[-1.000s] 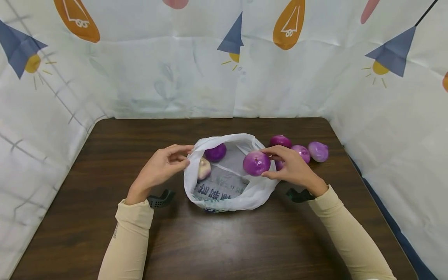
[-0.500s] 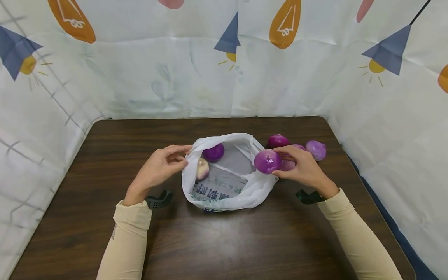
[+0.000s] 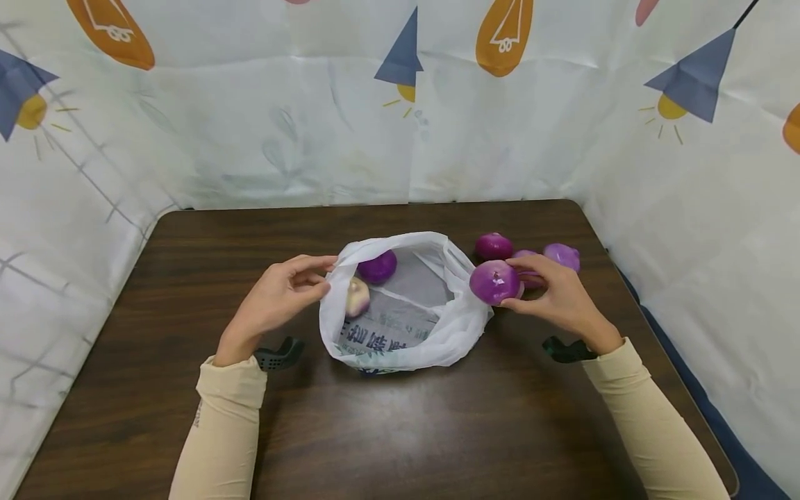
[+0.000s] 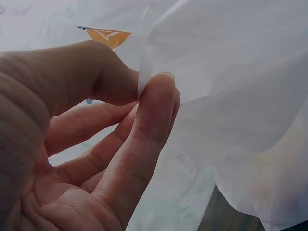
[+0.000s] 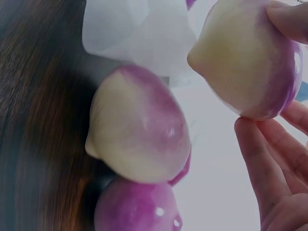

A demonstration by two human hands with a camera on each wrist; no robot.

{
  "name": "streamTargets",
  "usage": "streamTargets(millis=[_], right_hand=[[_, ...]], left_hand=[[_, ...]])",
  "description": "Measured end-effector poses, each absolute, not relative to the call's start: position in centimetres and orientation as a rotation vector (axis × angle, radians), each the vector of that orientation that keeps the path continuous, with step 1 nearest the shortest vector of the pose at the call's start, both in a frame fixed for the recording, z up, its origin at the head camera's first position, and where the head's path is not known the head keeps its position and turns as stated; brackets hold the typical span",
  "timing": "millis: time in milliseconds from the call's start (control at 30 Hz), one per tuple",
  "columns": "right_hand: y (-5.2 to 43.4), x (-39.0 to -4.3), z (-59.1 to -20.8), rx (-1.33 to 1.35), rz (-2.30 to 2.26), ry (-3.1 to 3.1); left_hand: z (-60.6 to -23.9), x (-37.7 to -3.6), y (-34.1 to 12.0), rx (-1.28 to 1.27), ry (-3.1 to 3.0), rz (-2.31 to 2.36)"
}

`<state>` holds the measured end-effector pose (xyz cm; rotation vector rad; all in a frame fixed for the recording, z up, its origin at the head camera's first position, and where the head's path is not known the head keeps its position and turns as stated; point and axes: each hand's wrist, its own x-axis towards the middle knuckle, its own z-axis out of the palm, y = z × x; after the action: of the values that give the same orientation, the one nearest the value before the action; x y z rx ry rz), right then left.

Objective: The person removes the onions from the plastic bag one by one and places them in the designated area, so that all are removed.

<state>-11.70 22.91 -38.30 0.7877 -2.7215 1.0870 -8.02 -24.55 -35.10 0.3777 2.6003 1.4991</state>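
My right hand (image 3: 556, 295) holds a shiny purple onion (image 3: 494, 282) between thumb and fingers, just outside the right rim of a white plastic bag (image 3: 431, 351). Seen from the right wrist, this onion (image 5: 245, 62) has a pale, pointed end. On the other side, my left hand (image 3: 275, 298) pinches the bag's left rim; its thumb and index finger grip the thin plastic (image 4: 226, 96) in the left wrist view. The bag's mouth gapes upward. Inside lie a purple onion (image 3: 378, 267) and a pale one (image 3: 357, 297), both against the left wall.
Right of the bag, several onions rest on the dark wooden table (image 3: 375, 430), among them a deep purple one (image 3: 494, 246) and a lighter one (image 3: 561, 256). My right hand partly covers others. A patterned white curtain (image 3: 350, 139) borders the table's back and sides.
My right hand has moved the held onion rightward, from over the bag's mouth to beyond its right rim. My left hand keeps its grip on the bag. The head view has shifted slightly.
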Motion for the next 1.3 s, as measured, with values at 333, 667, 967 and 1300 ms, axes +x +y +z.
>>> streamTargets(millis=[333, 667, 967, 1300], right_hand=[[24.9, -11.0, -38.7, 0.7, 1.067, -2.729], [27.1, -9.8, -38.6, 0.608, 1.106, -2.718], [29.1, -8.9, -39.0, 0.475, 1.098, -2.74], [31.1, -8.4, -40.3, 0.322, 1.063, -2.818]], left_hand=[[-35.1, -8.2, -24.6, 0.366, 2.592, 1.493], [-35.2, -8.3, -24.7, 0.368, 2.604, 1.488], [-35.2, -8.2, -24.4, 0.375, 2.612, 1.498], [-35.3, -8.4, -24.4, 0.366, 2.613, 1.482]])
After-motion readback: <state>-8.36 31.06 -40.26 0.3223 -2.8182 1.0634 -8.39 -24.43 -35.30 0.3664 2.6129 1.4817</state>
